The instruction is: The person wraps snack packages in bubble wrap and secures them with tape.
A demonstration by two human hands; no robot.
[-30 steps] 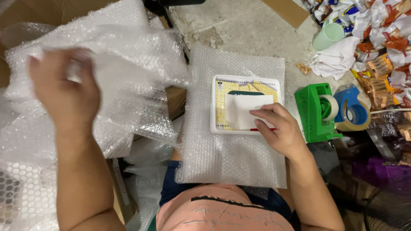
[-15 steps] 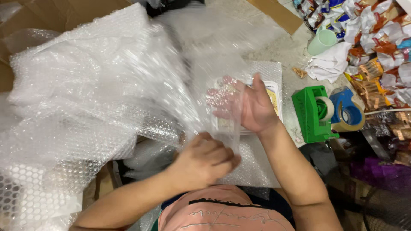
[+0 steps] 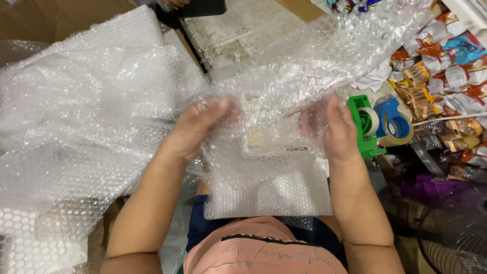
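Bubble wrap sheet [image 3: 284, 86] was gripped by our left hand [image 3: 200, 127] and right hand [image 3: 337, 132], draped over the flat packet [image 3: 264, 139] between them. We judged wrapping half done: top covered, edges loose, green tape dispenser [image 3: 362, 124] beside right hand untouched.

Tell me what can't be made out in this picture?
- Flat item, head view: bubble wrap held over it blurs it to pale patches.
- Fingers of the left hand and right hand: veiled by the wrap.
- Fan: cut off by the lower right corner.
- Dark thing and a hand at the top edge: mostly out of frame.
- Packets, right: too crumpled and cropped to tell the contents.
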